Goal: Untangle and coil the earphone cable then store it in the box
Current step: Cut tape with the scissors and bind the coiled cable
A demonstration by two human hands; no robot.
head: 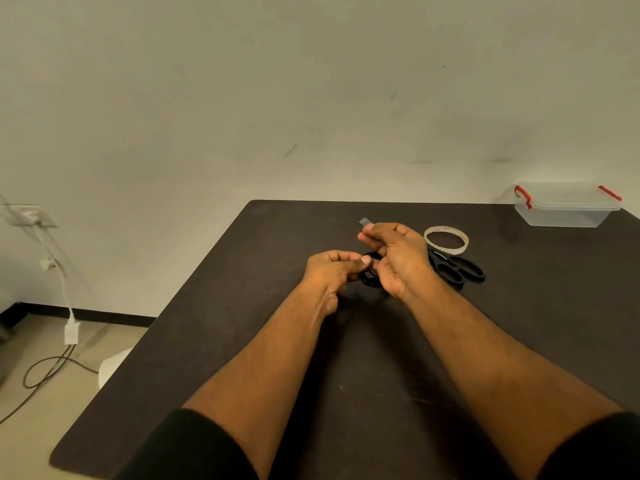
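A black coiled earphone cable [370, 279] hangs between my two hands above the dark table [242, 306], mostly hidden by my fingers. My left hand [334, 270] pinches the coil at its left side with thumb and fingers closed. My right hand [394, 254] grips the coil's right side and pinches a short clear strip of tape [365, 222] that sticks up from its fingertips. The clear plastic box [564, 206] with red latches stands at the table's far right corner, lid on, well away from both hands.
A roll of clear tape [446, 240] lies just right of my right hand. Black scissors [457, 270] lie beside it, partly behind my wrist. Left of the table, a wall socket [29, 216] with white adapters and dark cords trails onto the floor.
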